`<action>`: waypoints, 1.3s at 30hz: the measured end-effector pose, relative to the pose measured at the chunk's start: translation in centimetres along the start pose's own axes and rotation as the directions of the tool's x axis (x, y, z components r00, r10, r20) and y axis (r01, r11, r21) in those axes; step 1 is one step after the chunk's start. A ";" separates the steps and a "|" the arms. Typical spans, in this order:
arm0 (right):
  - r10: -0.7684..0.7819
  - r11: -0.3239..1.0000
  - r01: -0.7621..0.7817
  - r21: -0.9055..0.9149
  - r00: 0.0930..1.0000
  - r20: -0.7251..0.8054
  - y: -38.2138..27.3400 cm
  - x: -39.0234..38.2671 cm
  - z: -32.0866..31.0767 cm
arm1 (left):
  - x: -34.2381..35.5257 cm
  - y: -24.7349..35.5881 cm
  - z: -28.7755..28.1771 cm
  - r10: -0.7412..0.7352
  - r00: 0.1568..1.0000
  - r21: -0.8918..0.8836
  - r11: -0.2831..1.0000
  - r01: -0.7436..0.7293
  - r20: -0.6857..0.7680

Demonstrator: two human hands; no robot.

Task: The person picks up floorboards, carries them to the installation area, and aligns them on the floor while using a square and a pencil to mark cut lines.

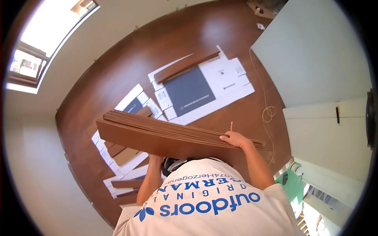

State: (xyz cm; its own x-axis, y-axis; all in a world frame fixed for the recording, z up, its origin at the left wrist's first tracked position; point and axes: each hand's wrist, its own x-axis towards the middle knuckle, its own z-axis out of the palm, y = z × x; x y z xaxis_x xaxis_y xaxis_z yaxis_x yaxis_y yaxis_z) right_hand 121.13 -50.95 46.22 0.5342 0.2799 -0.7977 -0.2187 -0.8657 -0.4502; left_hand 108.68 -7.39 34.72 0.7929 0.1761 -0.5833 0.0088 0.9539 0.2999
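Note:
A stack of long brown wood-look floor planks [157,135] lies across in front of my body, raised above the floor, its left end nearer the window side. My right hand [235,139] is closed over the stack's upper edge towards the right end. A thin reddish pencil [231,126] sticks up at its fingers. My left hand [155,158] bears the stack from its near lower side; its fingers are mostly hidden behind the planks.
Flattened white-and-grey cartons [189,92] lie on the brown floor [157,51], with loose planks [185,65] on the far one. More plank pieces [128,155] rest on cartons at the left. A thin cord [269,114] loops along the right, near a white wall [319,51].

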 end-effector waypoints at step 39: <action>0.202 0.967 -0.167 0.191 0.962 -0.183 0.0 45.2 -96.3 | 82.6 -24.5 81.3 -0.204 0.977 0.113 0.971 0.209 -0.058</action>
State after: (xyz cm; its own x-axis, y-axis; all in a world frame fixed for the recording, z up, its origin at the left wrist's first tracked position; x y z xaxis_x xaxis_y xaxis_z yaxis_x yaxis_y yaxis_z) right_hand 223.91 -78.31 48.80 0.6192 0.0180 -0.7851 -0.4566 -0.8051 -0.3786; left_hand 223.56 -35.96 40.57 0.7379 -0.0083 -0.6749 0.2436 0.9358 0.2549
